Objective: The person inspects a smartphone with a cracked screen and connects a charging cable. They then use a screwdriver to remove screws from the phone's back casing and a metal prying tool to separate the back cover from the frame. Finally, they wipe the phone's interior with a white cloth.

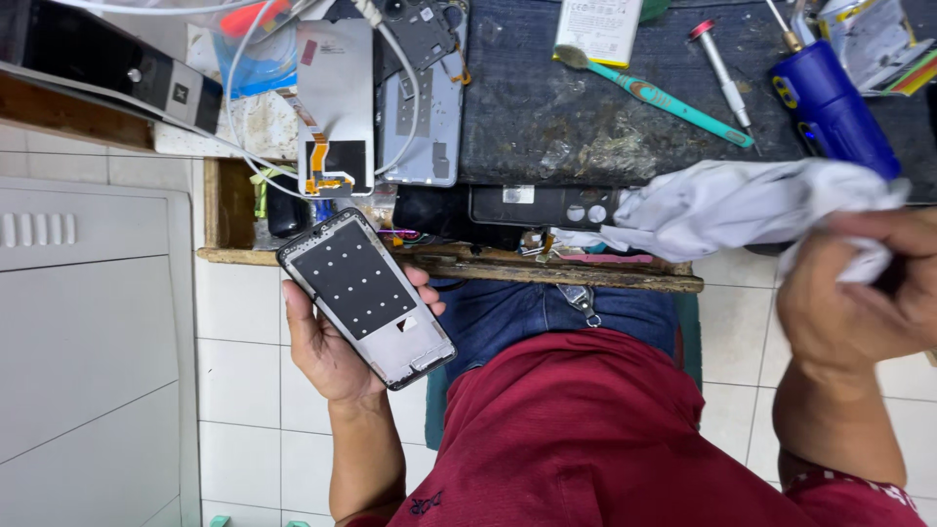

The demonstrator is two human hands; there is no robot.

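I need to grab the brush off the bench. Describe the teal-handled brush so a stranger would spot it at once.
Start at the dark work mat covering the bench top. The teal brush lies slanted across it, bristles near a white card. Beside it lies a silver screwdriver with a red cap; only the brush has a long teal handle.
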